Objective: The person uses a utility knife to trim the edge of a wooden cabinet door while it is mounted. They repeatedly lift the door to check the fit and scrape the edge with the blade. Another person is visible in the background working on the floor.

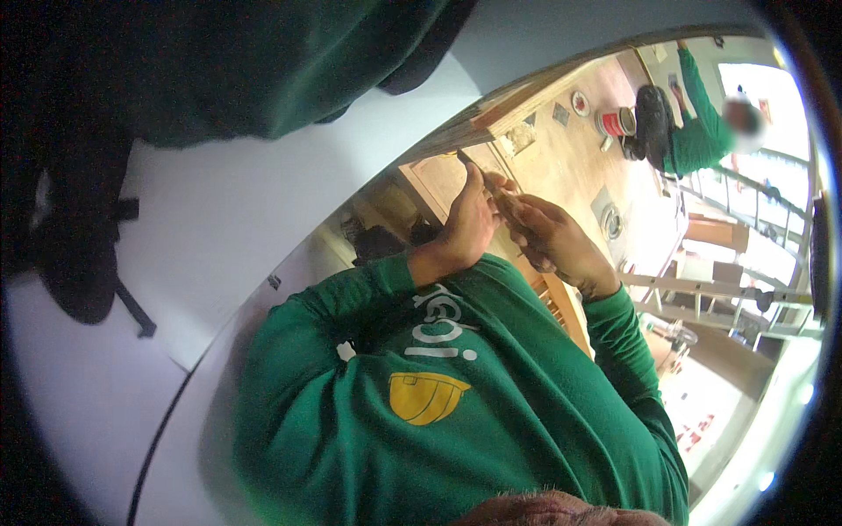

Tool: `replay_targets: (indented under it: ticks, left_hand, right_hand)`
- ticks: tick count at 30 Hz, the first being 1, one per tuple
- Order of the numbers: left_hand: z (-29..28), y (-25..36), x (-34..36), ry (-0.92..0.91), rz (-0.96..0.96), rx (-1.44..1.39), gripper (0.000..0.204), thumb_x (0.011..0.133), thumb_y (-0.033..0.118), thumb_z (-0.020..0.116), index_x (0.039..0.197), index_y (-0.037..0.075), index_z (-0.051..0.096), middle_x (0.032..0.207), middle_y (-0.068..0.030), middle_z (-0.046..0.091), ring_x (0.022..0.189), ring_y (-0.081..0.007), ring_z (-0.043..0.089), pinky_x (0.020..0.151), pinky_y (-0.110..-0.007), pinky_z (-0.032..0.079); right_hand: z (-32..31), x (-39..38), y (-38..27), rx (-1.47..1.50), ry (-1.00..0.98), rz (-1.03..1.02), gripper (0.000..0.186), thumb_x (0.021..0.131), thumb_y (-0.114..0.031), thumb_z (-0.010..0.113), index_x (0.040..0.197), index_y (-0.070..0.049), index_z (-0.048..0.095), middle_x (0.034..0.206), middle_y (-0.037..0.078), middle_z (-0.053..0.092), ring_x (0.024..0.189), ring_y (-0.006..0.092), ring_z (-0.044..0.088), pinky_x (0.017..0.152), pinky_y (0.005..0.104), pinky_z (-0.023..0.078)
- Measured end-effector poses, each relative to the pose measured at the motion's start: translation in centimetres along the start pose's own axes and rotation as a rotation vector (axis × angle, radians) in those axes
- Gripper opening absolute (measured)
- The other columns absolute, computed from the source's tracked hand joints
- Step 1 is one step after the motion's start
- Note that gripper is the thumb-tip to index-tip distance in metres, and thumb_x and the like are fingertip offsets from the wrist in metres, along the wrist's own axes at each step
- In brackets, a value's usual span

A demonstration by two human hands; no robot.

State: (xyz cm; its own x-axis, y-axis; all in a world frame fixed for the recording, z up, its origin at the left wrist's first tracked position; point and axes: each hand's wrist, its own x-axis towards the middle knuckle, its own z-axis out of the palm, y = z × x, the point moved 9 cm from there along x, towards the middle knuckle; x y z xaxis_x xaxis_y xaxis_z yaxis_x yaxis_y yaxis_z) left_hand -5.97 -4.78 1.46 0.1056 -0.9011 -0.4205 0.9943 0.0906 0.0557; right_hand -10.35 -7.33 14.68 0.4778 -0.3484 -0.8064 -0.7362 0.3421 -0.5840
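In front of my chest, my left hand [470, 224] and my right hand [556, 238] meet around a slim, brownish tool with a dark tip [463, 158]. The tip sticks out past my left thumb. Curled right-hand fingers grip the brown, handle-like part [507, 203]. My left fingers lie against its other end, with the thumb pointing up along it. Much of the tool is covered by the fingers, so its exact kind does not show.
A pale panel [263, 210] fills the left, with dark green cloth [237, 70] above. Beyond my hands are a wooden edge [526, 101] and a red-and-white can [614, 122]. A person in green [702, 131] is near the can; a ladder [719, 294] is at right.
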Motion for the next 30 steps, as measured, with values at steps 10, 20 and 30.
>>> replay_targets:
  ticks: [10, 20, 30]
  left_hand:
    - [-20.5, 3.0, 5.6, 0.46, 0.221, 0.77, 0.076, 0.101, 0.021, 0.058, 0.161, -0.001, 0.017, 0.164, -0.0219, 0.03, 0.149, -0.0308, 0.035, 0.121, -0.04, 0.029]
    - [-9.2, 6.0, 6.5, 0.252, 0.308, 0.81, 0.06, 0.094, 0.006, 0.06, 0.149, -0.002, 0.038, 0.154, -0.0147, 0.046, 0.145, -0.0262, 0.04, 0.121, -0.038, 0.027]
    - [4.6, 5.1, 1.1, 0.588, 0.947, 1.239, 0.053, 0.101, 0.018, 0.06, 0.146, -0.005, 0.042, 0.151, -0.0181, 0.046, 0.138, -0.0292, 0.044, 0.117, -0.044, 0.032]
  right_hand:
    - [-5.3, -3.7, 17.4, 0.558, 0.363, 0.025, 0.038, 0.108, -0.037, 0.052, 0.13, -0.006, 0.058, 0.079, 0.0, 0.052, 0.049, 0.0043, 0.041, 0.04, 0.019, 0.031]
    - [-14.7, -0.4, 36.7, 0.883, 0.734, 0.054, 0.026, 0.101, -0.034, 0.063, 0.105, -0.009, 0.058, 0.085, 0.002, 0.058, 0.069, 0.0114, 0.055, 0.056, 0.0282, 0.043]
    - [-35.0, 7.1, 52.1, 0.415, 0.747, 0.152, 0.036, 0.095, -0.027, 0.067, 0.116, 0.001, 0.058, 0.089, 0.006, 0.061, 0.07, 0.0156, 0.056, 0.054, 0.0346, 0.046]
